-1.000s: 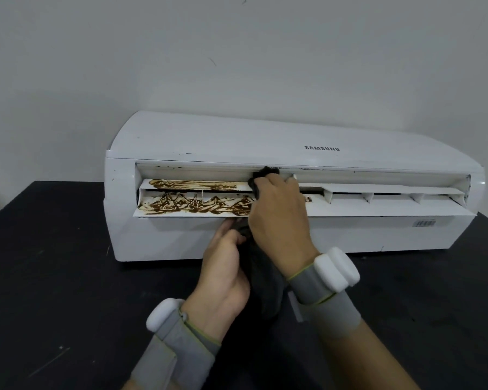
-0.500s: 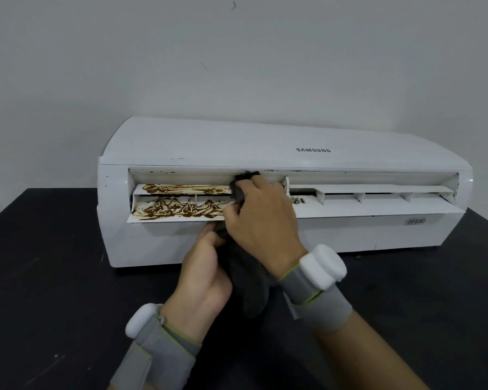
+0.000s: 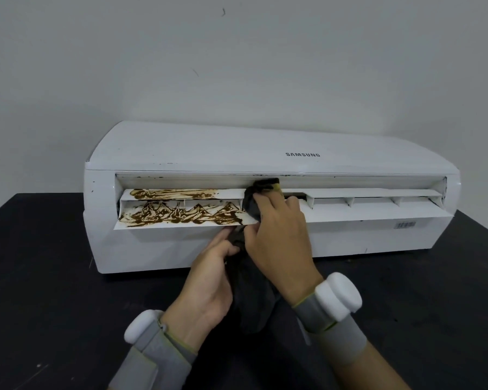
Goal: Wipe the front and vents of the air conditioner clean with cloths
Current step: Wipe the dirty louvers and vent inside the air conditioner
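A pale wall [image 3: 237, 66] fills the back, and a black surface [image 3: 40, 277] stretches across the front. The white Samsung air conditioner [image 3: 209, 147] sits on it, close to the wall, with its vent louvers [image 3: 378, 213] swung open. Brown grime [image 3: 181, 215] streaks the left half of both louvers, while the right half looks white. A dark cloth [image 3: 251, 299] hangs from mid-vent down between the wrists. The right hand [image 3: 279, 240] bunches the cloth's top end, fingers curled over it, pressing it onto the louvers at the edge of the grime. The left hand [image 3: 206, 285] sits just under the lower louver, gripping the hanging part. There are grey wristbands [image 3: 316, 313] on both wrists.
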Demonstrator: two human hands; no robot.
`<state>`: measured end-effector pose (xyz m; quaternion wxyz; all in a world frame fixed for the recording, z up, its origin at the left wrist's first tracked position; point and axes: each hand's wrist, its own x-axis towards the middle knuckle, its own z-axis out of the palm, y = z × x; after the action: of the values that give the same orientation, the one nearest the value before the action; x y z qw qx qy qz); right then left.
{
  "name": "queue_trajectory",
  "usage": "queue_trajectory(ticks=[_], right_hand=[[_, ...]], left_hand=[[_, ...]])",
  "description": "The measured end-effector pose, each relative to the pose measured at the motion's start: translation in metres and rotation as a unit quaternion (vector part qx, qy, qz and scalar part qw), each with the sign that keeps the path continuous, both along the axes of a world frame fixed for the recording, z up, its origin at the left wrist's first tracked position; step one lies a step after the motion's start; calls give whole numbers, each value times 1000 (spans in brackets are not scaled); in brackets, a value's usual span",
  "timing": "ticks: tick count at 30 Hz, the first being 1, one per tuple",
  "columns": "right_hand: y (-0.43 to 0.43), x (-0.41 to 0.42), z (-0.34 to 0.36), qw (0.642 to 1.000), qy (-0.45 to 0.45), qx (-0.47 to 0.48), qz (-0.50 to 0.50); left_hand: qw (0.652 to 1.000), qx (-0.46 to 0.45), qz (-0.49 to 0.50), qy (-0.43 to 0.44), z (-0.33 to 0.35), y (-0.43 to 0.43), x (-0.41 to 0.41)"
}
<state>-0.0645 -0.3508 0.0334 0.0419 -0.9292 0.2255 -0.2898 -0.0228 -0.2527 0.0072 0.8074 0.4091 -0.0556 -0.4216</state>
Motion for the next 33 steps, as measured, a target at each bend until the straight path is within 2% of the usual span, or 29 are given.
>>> queue_trajectory(ticks=[12,19,24,29,33], right_hand=[[-12,-14,-2,998,48,13,50],[-8,-4,1,997,65,-7,45],[-11,-8,-1,996,64,-20,66],[-18,-13,1,993,69,-13,93],[-20,-10,2,993,64,9,103]], left_hand=[[999,47,-10,-5,-2,-18,-8],[992,98,76,36,-5,-35,-13],[985,120,117,31,-12,-44,-15],[977,136,165,9,-12,-53,-15],[961,156,223,-50,-11,-55,-13]])
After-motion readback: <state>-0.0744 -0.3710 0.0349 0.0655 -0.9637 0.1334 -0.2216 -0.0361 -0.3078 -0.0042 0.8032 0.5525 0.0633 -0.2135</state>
